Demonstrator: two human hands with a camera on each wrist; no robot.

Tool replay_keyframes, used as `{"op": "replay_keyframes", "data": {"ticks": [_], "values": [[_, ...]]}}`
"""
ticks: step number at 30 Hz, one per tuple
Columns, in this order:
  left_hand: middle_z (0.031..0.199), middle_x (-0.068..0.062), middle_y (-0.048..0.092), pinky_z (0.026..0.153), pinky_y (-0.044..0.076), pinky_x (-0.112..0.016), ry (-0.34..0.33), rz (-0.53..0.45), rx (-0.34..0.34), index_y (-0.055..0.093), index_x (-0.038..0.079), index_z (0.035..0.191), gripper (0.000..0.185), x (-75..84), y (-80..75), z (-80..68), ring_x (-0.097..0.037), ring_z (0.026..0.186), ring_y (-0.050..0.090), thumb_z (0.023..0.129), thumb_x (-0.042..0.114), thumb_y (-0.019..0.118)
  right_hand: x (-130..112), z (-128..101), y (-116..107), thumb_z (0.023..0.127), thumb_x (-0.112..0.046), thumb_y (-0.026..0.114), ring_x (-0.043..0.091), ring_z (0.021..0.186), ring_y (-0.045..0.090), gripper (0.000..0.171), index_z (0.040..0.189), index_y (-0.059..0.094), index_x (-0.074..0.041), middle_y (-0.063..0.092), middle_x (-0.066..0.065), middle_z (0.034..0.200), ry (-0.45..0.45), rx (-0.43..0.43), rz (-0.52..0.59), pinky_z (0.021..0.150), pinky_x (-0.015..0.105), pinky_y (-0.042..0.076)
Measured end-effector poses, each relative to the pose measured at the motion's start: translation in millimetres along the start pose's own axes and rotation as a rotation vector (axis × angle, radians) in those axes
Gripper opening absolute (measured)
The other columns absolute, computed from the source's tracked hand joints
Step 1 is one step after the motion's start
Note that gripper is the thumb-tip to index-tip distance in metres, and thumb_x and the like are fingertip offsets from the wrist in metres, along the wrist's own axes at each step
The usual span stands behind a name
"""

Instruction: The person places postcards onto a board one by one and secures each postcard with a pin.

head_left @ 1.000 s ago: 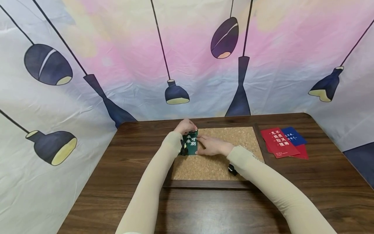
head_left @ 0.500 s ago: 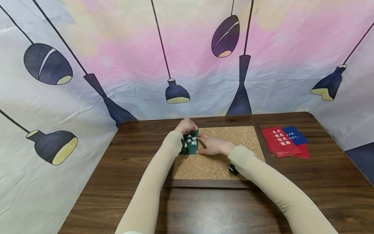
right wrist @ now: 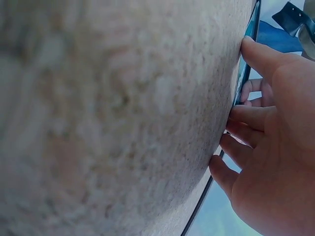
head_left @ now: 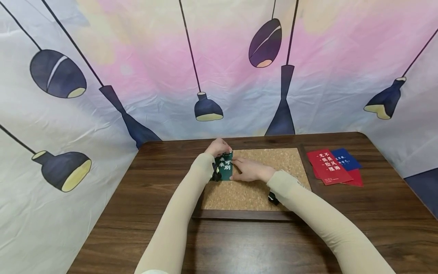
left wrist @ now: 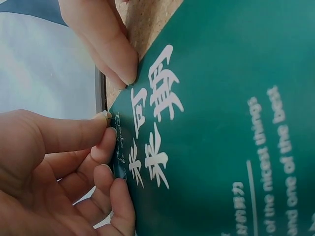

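Observation:
A green card (head_left: 226, 172) with white lettering lies on the upper left of a framed cork board (head_left: 246, 198). At the card's top right corner, my left hand (head_left: 218, 147) pinches a pushpin (left wrist: 109, 116) between thumb and index finger. The needle shows against the card in the left wrist view, while the fingers cover most of the pin's head. My right hand (head_left: 251, 170) rests on the cork with extended fingers, its fingertips (right wrist: 247, 42) along the card's right edge. The card's left part is hidden behind the left wrist in the head view.
Right of the board, a red card (head_left: 328, 167) with white lettering overlaps a blue card (head_left: 346, 159) and another red one (head_left: 356, 179) on the brown wooden table (head_left: 143, 205). A fabric backdrop (head_left: 154, 61) printed with lamps hangs behind the table.
The hands and the green card hold their places on the board; only the head view shifts very slightly.

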State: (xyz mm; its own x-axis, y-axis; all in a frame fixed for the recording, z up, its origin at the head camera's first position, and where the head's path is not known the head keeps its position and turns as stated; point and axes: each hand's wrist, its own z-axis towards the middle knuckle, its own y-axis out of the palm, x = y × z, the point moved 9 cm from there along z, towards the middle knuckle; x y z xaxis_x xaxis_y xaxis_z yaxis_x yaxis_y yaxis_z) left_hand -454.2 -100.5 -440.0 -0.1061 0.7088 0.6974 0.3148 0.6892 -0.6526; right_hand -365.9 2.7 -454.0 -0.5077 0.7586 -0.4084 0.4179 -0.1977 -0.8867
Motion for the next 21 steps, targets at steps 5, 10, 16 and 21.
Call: {"op": "replay_keyframes", "data": {"ticks": [5,10,16,21], "values": [[0.108,-0.012,0.069,0.064,0.042,-0.029,-0.003,-0.006,0.006,0.075,0.001,0.108,0.020,-2.1,0.6,1.4,-0.018,0.072,0.049,0.100,0.014,0.062,0.0,0.4,1.3,0.100,-0.052,0.056,0.032,0.149,0.028,0.080,0.159,0.028,-0.006,0.022,0.012,0.165,0.004,0.002,0.003,0.117,0.050,0.029],[0.106,-0.013,0.068,0.065,0.043,-0.031,0.003,0.006,0.007,0.075,0.000,0.108,0.020,-0.9,1.2,0.5,-0.019,0.070,0.049,0.101,0.012,0.061,-1.4,-0.6,1.6,0.100,-0.052,0.056,0.032,0.149,0.028,0.080,0.159,0.028,-0.005,0.023,0.012,0.165,0.006,0.004,0.000,0.117,0.049,0.029],[0.099,-0.013,0.067,0.068,0.044,-0.033,0.011,0.007,0.024,0.075,-0.002,0.107,0.019,0.7,-0.3,-3.2,-0.021,0.070,0.051,0.099,0.010,0.061,-3.2,-0.8,1.9,0.101,-0.051,0.056,0.032,0.149,0.028,0.079,0.159,0.029,-0.005,0.022,0.013,0.165,0.001,0.006,0.006,0.118,0.049,0.028],[0.080,-0.009,0.061,0.068,0.043,-0.034,0.033,-0.013,0.052,0.075,-0.003,0.102,0.018,1.6,-0.5,-3.7,-0.020,0.064,0.048,0.098,0.008,0.061,-2.4,-0.3,1.0,0.100,-0.051,0.056,0.032,0.149,0.028,0.079,0.159,0.028,-0.006,0.023,0.012,0.165,0.010,0.010,0.004,0.117,0.049,0.029]]}}
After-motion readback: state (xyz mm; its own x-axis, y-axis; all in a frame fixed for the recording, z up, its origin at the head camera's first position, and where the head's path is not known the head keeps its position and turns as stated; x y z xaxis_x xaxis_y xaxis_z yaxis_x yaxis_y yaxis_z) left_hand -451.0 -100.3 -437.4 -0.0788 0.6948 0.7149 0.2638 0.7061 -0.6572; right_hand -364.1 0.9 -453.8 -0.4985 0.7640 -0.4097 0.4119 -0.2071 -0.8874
